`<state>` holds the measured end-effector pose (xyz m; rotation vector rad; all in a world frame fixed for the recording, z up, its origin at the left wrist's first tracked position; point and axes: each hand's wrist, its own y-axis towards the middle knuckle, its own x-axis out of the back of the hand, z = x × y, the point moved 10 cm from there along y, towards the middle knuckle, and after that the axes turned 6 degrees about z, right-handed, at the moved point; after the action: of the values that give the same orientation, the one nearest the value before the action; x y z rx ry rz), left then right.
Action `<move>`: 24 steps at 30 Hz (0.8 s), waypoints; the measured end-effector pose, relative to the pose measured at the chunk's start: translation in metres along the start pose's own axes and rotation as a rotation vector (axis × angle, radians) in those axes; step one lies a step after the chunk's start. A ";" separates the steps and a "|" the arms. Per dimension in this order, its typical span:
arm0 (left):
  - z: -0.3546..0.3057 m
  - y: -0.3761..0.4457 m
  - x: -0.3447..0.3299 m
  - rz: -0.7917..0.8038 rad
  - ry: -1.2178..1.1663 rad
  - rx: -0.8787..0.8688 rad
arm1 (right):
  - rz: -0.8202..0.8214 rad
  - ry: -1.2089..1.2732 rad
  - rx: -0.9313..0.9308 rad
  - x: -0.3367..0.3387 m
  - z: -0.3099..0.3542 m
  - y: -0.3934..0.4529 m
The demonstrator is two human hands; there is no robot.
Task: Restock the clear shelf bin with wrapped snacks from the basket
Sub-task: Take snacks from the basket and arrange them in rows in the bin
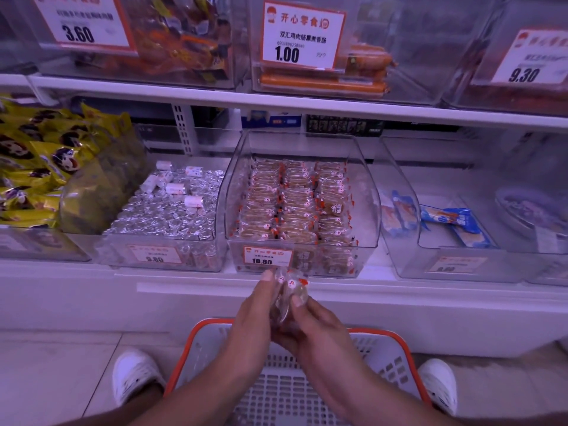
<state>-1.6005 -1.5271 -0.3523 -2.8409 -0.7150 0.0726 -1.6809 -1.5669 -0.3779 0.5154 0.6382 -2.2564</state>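
Note:
A clear shelf bin on the lower shelf holds three rows of wrapped snacks in clear film with red-white marks; a 10.80 price tag is on its front. Just below the bin's front, both hands hold a small stack of the same wrapped snacks. My left hand presses against the stack's left side with fingers fairly straight. My right hand grips it from the right, thumb on top. Under my forearms stands the grey basket with an orange rim; the visible part of its inside shows no snacks.
A bin of silver-foil pieces sits left of the target bin, and yellow bags further left. A nearly empty clear bin with blue packs is at the right. An upper shelf overhangs. My white shoes flank the basket.

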 end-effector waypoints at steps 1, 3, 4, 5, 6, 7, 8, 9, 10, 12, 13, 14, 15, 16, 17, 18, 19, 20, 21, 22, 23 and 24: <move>0.002 -0.001 -0.001 0.013 0.097 -0.018 | 0.013 -0.057 -0.001 0.000 0.000 0.001; 0.002 -0.001 -0.005 0.068 0.364 -0.088 | 0.057 -0.091 -0.028 0.002 -0.001 0.002; 0.003 0.000 -0.005 0.091 0.506 -0.109 | 0.072 -0.085 -0.044 0.003 -0.002 0.002; 0.004 0.003 -0.005 0.107 0.633 -0.119 | 0.079 -0.067 -0.051 0.004 -0.001 0.002; 0.005 0.004 -0.004 0.116 0.762 -0.131 | 0.084 -0.047 -0.050 0.005 0.000 0.002; 0.004 0.002 -0.004 0.113 0.876 -0.159 | 0.093 -0.028 -0.041 0.005 0.001 0.003; 0.000 -0.001 -0.004 0.097 0.996 -0.187 | 0.102 -0.015 -0.023 0.004 0.004 0.003; -0.004 -0.001 -0.004 0.068 1.086 -0.224 | 0.102 -0.017 -0.003 0.004 0.006 0.003; -0.002 -0.001 -0.001 0.053 1.115 -0.232 | 0.099 -0.026 0.015 0.004 0.009 0.003; 0.003 0.009 -0.005 0.142 0.912 -0.149 | 0.090 -0.059 0.056 0.005 0.013 0.003; 0.003 0.014 -0.009 0.196 0.654 -0.059 | 0.089 -0.071 0.079 0.005 0.015 0.004; 0.004 0.018 -0.014 0.222 0.406 0.040 | 0.071 -0.101 0.104 0.005 0.018 0.004; 0.003 0.021 -0.016 0.202 0.195 0.088 | 0.034 -0.175 0.138 0.008 0.022 0.003; 0.000 0.020 -0.019 0.186 0.118 0.103 | -0.002 -0.280 0.188 0.009 0.029 0.000; -0.007 0.018 -0.025 0.202 0.079 0.078 | -0.035 -0.393 0.240 0.010 0.036 -0.004; -0.016 0.014 -0.033 0.231 0.042 0.040 | -0.060 -0.506 0.285 0.009 0.043 -0.007; -0.023 0.013 -0.040 0.262 -0.001 0.011 | -0.068 -0.607 0.314 0.007 0.048 -0.009; -0.031 0.011 -0.045 0.295 -0.034 -0.012 | -0.068 -0.665 0.328 0.005 0.054 -0.009; -0.042 0.015 -0.055 0.336 -0.063 -0.028 | -0.076 -0.683 0.330 0.007 0.061 -0.008; -0.051 0.018 -0.062 0.371 -0.087 -0.028 | -0.085 -0.683 0.326 0.010 0.068 -0.006; -0.059 0.024 -0.067 0.394 -0.100 -0.023 | -0.086 -0.689 0.330 0.012 0.078 -0.005; -0.069 0.030 -0.072 0.420 -0.097 -0.023 | -0.082 -0.710 0.355 0.014 0.089 -0.004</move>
<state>-1.6436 -1.6001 -0.2914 -2.9765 -0.1247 0.2692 -1.7080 -1.6234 -0.3133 -0.1702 -0.1035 -2.4192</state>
